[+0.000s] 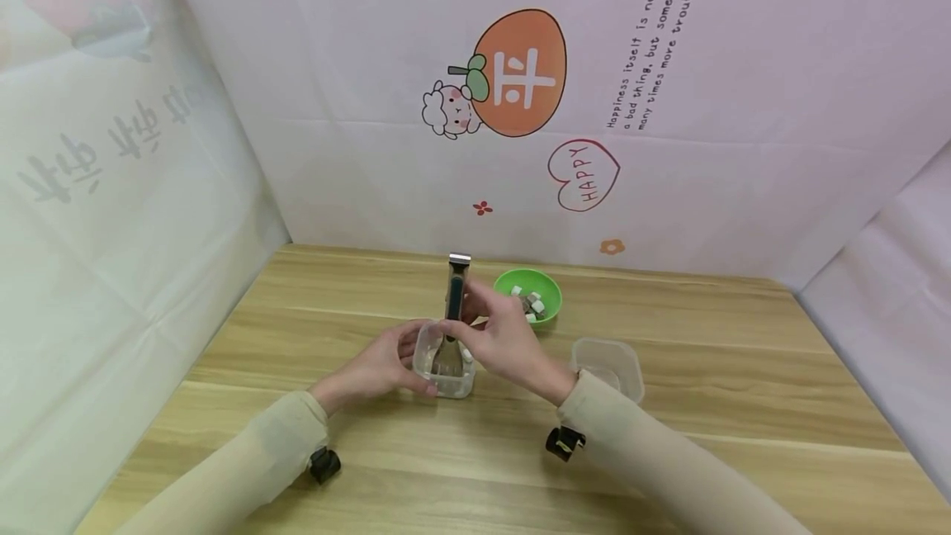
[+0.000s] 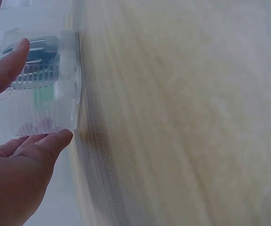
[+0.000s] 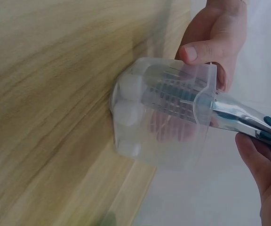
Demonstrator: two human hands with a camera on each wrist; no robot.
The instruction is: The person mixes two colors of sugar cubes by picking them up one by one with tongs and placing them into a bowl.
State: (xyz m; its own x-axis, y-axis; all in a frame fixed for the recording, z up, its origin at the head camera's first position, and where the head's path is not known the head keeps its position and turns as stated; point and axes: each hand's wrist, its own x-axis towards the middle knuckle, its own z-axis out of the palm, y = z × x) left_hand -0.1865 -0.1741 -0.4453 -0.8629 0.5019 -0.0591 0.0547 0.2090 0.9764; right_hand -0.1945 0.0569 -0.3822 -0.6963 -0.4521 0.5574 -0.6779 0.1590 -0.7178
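Note:
My left hand point(image 1: 379, 366) steadies a clear plastic container point(image 1: 455, 387) on the table, thumb on the near side and fingers on the far side. Metal tongs point(image 1: 456, 291) with teal grips stand nearly upright, their slotted ends down inside that container. Thumb and fingers of my right hand point(image 1: 508, 343) pinch the tongs' handles. In the right wrist view several white cubes point(image 3: 128, 113) lie at the container's bottom, close to the slotted ends. Whether the tongs hold a cube cannot be told.
Behind my right hand stands a green bowl point(image 1: 553, 290) with white and brownish-grey cubes. A second clear container point(image 1: 630, 363) is on the right, partly behind my right forearm. Printed white cloth point(image 1: 371, 172) closes off the wooden table's point(image 1: 706, 370) back and sides.

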